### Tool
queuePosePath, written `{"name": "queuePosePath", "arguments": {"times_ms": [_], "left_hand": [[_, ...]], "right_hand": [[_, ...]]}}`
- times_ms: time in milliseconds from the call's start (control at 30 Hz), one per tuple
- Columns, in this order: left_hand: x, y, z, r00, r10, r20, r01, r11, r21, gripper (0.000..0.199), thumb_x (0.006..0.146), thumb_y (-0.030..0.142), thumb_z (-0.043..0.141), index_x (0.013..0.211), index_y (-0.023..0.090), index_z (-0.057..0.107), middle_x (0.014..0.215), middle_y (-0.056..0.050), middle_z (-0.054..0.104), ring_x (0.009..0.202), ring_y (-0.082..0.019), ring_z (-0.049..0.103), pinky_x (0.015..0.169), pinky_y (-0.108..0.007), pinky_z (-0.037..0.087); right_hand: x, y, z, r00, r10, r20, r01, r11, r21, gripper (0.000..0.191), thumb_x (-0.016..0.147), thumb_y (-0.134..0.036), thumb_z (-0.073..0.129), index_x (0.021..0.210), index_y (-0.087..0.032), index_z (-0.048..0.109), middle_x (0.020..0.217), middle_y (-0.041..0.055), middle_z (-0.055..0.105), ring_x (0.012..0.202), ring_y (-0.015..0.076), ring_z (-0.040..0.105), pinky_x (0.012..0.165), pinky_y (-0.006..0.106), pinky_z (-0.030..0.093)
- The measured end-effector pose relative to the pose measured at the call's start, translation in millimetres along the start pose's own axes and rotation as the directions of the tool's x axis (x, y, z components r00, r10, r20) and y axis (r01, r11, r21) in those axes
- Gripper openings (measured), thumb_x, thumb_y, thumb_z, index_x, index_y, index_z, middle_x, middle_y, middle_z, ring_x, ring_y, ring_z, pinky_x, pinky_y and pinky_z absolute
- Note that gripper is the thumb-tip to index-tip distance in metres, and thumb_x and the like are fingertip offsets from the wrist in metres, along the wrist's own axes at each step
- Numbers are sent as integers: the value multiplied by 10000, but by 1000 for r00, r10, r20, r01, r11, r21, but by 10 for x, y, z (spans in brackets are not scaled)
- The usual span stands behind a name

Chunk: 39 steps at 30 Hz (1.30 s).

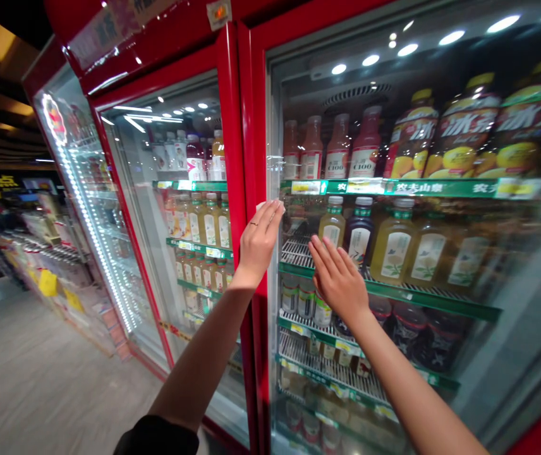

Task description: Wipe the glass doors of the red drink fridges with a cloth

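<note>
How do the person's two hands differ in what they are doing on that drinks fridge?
The left hand sits higher, at the red door frame, with something small and white, seemingly a cloth, at its fingertips. The right hand sits lower, spread flat on the glass door, holding nothing. The left hand wears a ring; none shows on the right. Both have fingers pointing up and both touch the same fridge front.

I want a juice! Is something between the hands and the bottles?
Yes. The closed glass door stands between both hands and the juice bottles. The right hand lies flat on the glass; the left hand rests at the door's red edge.
</note>
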<state>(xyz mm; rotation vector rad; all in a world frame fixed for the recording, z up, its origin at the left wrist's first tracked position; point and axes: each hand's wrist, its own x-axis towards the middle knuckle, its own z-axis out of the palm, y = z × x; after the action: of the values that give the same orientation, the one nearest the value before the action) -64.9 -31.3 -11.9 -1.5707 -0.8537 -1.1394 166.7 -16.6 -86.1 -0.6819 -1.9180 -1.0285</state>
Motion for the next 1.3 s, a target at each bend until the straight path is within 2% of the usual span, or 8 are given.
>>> {"name": "queuePosePath", "arguments": {"times_ms": [133, 300, 400, 567, 800, 1033, 1200, 1300], "left_hand": [[-37, -44, -27, 1000, -13, -9, 13, 1000, 25, 693, 1022, -40, 509, 1678, 167, 428, 1517, -163, 695, 1503, -277, 598, 1241, -471, 575], [-358, 179, -42, 997, -77, -8, 77, 997, -30, 753, 1016, -32, 537, 1711, 190, 354, 1507, -153, 704, 1473, -261, 628, 1233, -476, 581], [-293, 194, -32, 998, -63, -30, 62, 998, -32, 695, 1020, -38, 517, 1674, 181, 433, 1474, -140, 727, 1448, -248, 648, 1236, -461, 579], [-158, 117, 4, 994, -90, -69, 93, 995, 28, 672, 1029, -38, 494, 1649, 221, 480, 1477, -116, 728, 1453, -241, 643, 1230, -445, 585], [-527, 421, 1, 987, -157, -19, 156, 987, -33, 662, 1069, 27, 476, 1698, 215, 388, 1510, -135, 704, 1466, -250, 635, 1241, -494, 574], [-407, 267, 138, 986, -151, -73, 145, 986, -80, 615, 1097, 68, 448, 1680, 262, 421, 1532, -81, 695, 1527, -210, 572, 1305, -454, 502], [-595, 536, 215, 968, -227, -107, 215, 971, -108, 535, 1096, 102, 503, 1617, 225, 514, 1522, -115, 697, 1512, -242, 588, 1271, -515, 526], [-578, 570, 283, 972, -198, -128, 181, 975, -132, 571, 1084, 86, 518, 1628, 260, 501, 1502, -87, 717, 1515, -224, 586, 1288, -499, 509]], "right_hand": [[-2, -6, -4, 1000, -1, -6, 1, 1000, -17, 787, 1079, -217, 507, 1754, -110, 116, 1741, 85, 374, 1657, 198, 345, 1407, 356, 111], [-5, -27, 4, 1000, 15, -7, -15, 1000, 6, 791, 1074, -218, 522, 1754, -118, 131, 1741, 82, 382, 1679, 184, 285, 1407, 354, 126], [-8, -22, 0, 1000, 9, -1, -9, 1000, 4, 793, 1074, -219, 531, 1753, -110, 137, 1750, 78, 360, 1689, 184, 250, 1410, 351, 98], [-21, 3, -13, 1000, 3, 0, -3, 1000, 7, 791, 1088, -231, 511, 1759, -128, 104, 1746, 68, 360, 1646, 201, 371, 1407, 357, 120], [-43, -3, -16, 998, 39, 44, -44, 993, 110, 835, 1084, -228, 488, 1764, -198, 4, 1762, 75, 353, 1608, 259, 451, 1377, 446, 262], [-34, -27, -21, 996, 70, 62, -78, 986, 148, 838, 1086, -201, 484, 1759, -219, -15, 1761, 61, 368, 1615, 251, 438, 1365, 440, 298], [-42, -29, -13, 997, 54, 50, -60, 990, 124, 816, 1096, -203, 462, 1756, -186, -17, 1752, 76, 384, 1608, 250, 450, 1360, 445, 307], [-38, -19, 1, 999, 45, 26, -48, 991, 122, 825, 1092, -195, 471, 1755, -184, -20, 1746, 76, 398, 1608, 243, 451, 1352, 435, 323]]}}
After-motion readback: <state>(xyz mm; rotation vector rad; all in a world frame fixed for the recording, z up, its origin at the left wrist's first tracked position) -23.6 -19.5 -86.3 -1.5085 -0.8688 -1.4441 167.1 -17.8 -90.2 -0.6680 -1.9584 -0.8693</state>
